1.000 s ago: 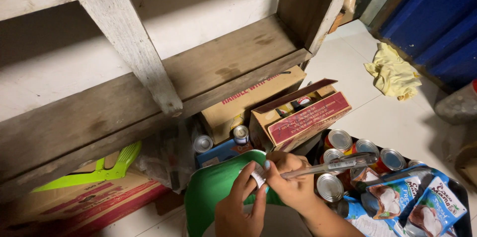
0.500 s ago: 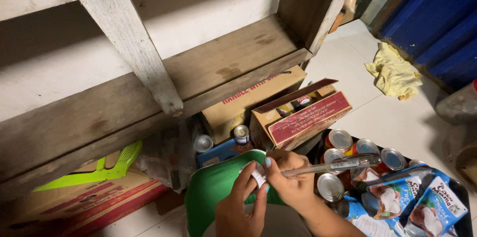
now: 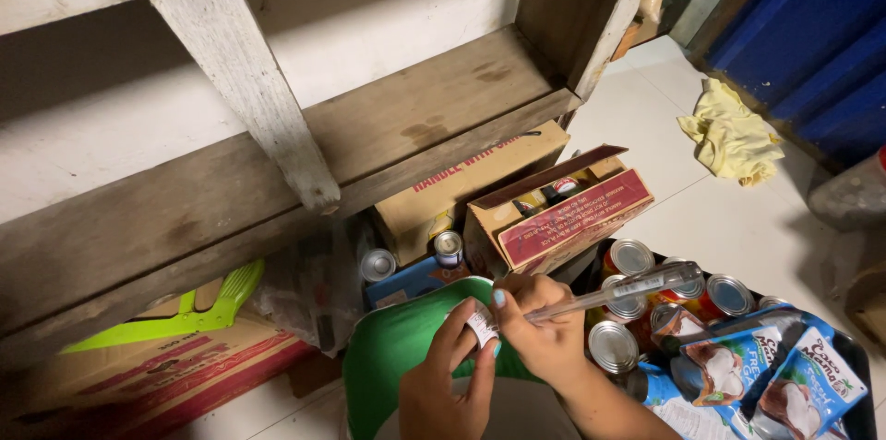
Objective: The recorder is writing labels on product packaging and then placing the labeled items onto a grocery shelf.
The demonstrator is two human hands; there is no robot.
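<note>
Below the wooden shelf, over a green lid, the left hand pinches a small white label between thumb and fingers, steadying it. Gripping a clear pen, the right hand sets its tip against the label, cans just beside

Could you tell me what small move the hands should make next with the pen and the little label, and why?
Probably bring the pen tip down onto the small white label. The right hand grips the pen aimed at it, and the left hand pinches the label steady above the green bin.
</note>
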